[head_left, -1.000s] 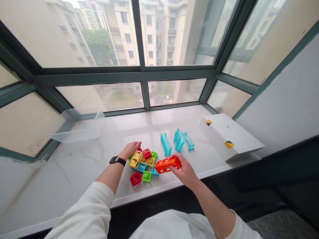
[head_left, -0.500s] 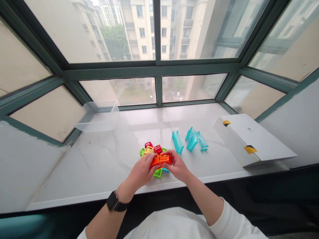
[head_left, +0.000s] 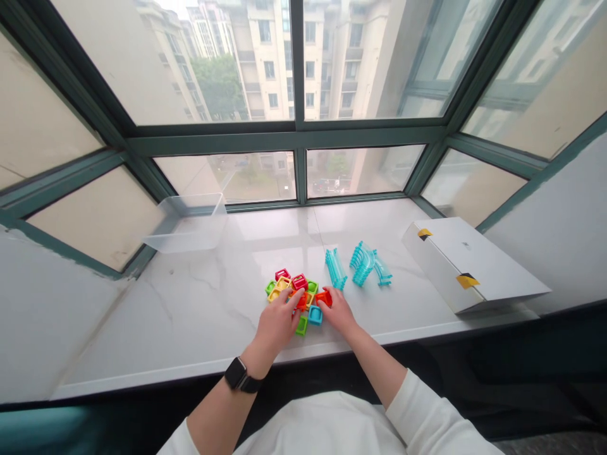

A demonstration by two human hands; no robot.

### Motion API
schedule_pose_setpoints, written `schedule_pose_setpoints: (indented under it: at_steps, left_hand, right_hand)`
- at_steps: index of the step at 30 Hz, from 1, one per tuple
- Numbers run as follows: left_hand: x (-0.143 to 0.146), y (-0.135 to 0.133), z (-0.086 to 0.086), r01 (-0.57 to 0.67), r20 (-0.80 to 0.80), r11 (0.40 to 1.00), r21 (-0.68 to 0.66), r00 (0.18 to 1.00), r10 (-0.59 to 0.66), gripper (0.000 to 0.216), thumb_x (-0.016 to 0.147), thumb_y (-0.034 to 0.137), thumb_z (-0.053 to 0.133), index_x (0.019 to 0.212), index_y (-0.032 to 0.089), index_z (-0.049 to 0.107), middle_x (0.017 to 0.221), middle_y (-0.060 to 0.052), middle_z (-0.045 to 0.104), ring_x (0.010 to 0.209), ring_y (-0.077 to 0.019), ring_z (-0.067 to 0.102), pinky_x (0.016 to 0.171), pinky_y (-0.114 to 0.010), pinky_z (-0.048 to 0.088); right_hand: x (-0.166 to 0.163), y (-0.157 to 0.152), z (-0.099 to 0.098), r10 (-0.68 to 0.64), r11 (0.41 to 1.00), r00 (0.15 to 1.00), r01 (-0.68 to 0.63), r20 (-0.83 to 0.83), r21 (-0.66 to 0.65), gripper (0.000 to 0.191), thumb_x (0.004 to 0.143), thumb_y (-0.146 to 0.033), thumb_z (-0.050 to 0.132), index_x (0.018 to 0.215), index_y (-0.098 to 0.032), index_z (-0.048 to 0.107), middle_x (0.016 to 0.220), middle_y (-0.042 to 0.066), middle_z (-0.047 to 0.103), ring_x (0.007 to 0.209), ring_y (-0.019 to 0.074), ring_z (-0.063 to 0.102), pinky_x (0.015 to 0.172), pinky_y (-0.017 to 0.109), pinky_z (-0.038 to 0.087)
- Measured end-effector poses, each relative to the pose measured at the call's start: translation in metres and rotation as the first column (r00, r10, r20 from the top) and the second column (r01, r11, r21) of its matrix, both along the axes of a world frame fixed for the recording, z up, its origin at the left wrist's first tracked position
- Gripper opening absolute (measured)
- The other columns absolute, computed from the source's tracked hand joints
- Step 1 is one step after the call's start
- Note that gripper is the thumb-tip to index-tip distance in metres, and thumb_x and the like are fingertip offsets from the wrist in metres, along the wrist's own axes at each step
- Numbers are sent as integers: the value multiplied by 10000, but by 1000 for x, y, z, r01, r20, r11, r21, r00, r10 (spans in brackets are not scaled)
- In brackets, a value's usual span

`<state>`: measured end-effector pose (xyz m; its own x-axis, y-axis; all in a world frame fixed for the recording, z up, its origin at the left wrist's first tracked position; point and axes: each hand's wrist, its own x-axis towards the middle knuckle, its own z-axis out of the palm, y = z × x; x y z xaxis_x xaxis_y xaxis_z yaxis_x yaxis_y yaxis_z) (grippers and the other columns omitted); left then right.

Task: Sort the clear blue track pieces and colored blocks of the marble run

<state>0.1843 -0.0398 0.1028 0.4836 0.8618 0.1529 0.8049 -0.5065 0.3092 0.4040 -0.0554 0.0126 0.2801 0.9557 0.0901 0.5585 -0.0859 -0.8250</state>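
Observation:
Two orange hollow plastic blocks lie low over a small heap of coloured blocks. My left hand point(head_left: 277, 322) has its index finger and thumb around one orange block point(head_left: 301, 299) on the heap. A second orange block point(head_left: 324, 297) is between the fingers of my right hand point(head_left: 339, 312), just right of the heap. Around them are red blocks point(head_left: 300, 282), a yellow block point(head_left: 275, 295), green blocks point(head_left: 301, 326) and a blue block point(head_left: 315, 315). My fingers partly cover both orange blocks.
Clear turquoise track pieces point(head_left: 336, 268), one of them curved point(head_left: 363, 263), lie right of the heap. A translucent plastic bin point(head_left: 190, 242) stands at the back left. A white box point(head_left: 488, 265) with yellow-black tabs is at the right. Window frames point(head_left: 332, 137) border the white ledge point(head_left: 190, 328).
The two orange blocks, held end to end between both hands before, are now apart. Both hands have come down, uncovering the blue block.

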Motion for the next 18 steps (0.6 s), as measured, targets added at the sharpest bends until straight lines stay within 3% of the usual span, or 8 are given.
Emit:
schedule_pose_setpoints:
  at_steps: [5,10,12,14,18]
  left_hand:
    - [12,8,-6,-52,-46,999,10,998,53,524,948,189,582,1460,295,548,1368,-95,651,1030,-255,694,749,-330,550]
    - [5,7,-8,-99,4,993,63,995,99,261,963,336,657,1206,243,643,1150,-87,694,942,-252,685,688,-325,514]
    - [-3,3,-3,-78,52,993,89,996,74,143,978,377,645,1029,244,664,1022,-63,689,903,-241,673,698,-321,503]
    - [-16,2,4,-67,134,990,121,990,50,176,1006,391,601,920,247,652,955,-46,674,881,-224,661,741,-319,500]
    - [-56,15,6,-183,300,971,154,945,131,274,1044,418,506,876,245,635,917,-42,645,870,-221,629,825,-343,496]
  right_hand:
    - [4,-3,-2,41,998,999,-42,32,41,429,910,-321,613,1324,-210,618,1294,139,634,1225,293,638,1082,455,517]
    - [8,-8,-7,59,995,998,-61,23,83,405,927,-333,600,1315,-219,617,1279,132,628,1190,286,653,1058,444,539]
    - [8,-9,-8,62,994,998,-63,11,85,389,933,-331,590,1305,-221,620,1275,131,633,1183,283,658,1029,437,556]
    - [9,-9,-7,63,995,998,-63,10,83,371,935,-322,582,1290,-224,628,1266,127,643,1188,284,656,1012,436,564]
    - [8,-12,-2,80,989,996,-85,48,118,351,935,-314,587,1274,-239,637,1260,114,658,1200,291,642,1051,465,539]
